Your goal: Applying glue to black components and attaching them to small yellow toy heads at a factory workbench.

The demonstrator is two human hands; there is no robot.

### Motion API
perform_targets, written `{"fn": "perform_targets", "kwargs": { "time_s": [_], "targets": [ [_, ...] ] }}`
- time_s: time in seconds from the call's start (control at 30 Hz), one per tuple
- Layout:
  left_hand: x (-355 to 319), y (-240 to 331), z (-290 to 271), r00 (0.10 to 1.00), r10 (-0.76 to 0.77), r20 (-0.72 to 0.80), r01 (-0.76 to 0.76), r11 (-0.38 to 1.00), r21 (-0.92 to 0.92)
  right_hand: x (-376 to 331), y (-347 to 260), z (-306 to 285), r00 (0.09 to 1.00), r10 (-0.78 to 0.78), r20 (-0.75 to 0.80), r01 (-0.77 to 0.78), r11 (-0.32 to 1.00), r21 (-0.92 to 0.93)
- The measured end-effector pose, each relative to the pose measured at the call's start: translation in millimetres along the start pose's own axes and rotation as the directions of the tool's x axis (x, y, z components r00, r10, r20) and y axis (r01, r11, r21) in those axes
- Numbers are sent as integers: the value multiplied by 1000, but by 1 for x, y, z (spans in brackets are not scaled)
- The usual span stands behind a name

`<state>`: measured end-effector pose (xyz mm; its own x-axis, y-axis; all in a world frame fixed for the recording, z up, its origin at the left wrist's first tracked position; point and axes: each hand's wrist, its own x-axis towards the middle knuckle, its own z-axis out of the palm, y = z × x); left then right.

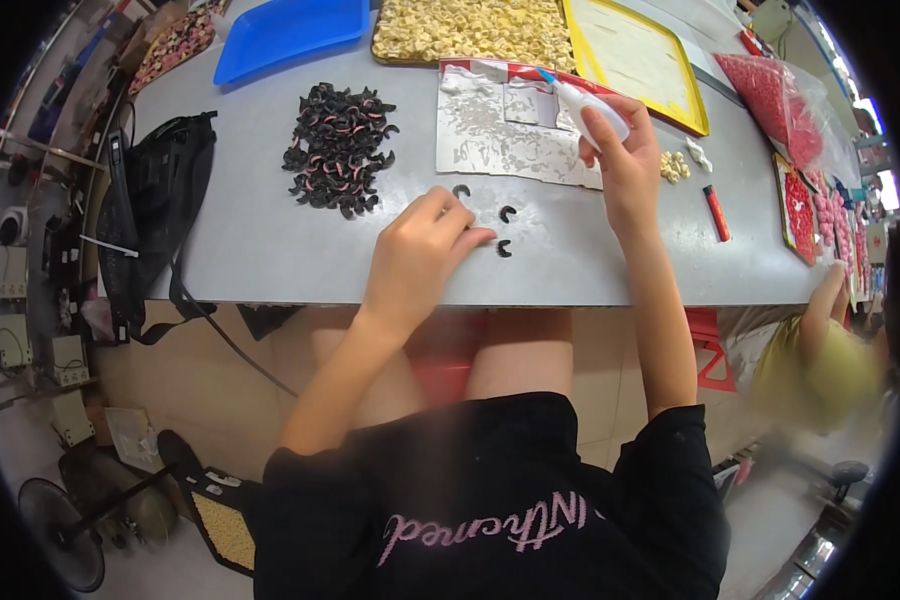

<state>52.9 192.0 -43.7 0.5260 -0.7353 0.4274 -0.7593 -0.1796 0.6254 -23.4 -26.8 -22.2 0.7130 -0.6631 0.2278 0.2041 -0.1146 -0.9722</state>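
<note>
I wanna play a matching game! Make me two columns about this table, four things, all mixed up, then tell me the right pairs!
1. Squeeze bottle
2. Heap of crescent pieces
3. Tray behind that heap
4. Plastic bag

A. Bright blue
B. Filled with red pieces
C. Mostly black, some pink
D. In the right hand

Pairs: 1-D, 2-C, 3-A, 4-B

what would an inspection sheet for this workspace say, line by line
Surface: grey table, scattered with small parts.
Job's things: white bottle with blue tip; pile of black curved pieces; loose black pieces near the front edge.
Clutter: black bag at left; red tube at right.
Hands: left hand among the loose pieces, grip hidden; right hand holds the bottle.
Cables: dark cord hanging below the bag.
Surroundings: another person at right.
</note>
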Motion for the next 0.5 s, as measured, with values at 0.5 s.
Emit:
{"fn": "perform_targets", "kwargs": {
  "time_s": [0.5],
  "targets": [
    [1, -16, -24, 993, -99, 67, 111, 972, -207, -7, -3, 39, 932, 216, 292, -298, 915, 272]
  ]
}}
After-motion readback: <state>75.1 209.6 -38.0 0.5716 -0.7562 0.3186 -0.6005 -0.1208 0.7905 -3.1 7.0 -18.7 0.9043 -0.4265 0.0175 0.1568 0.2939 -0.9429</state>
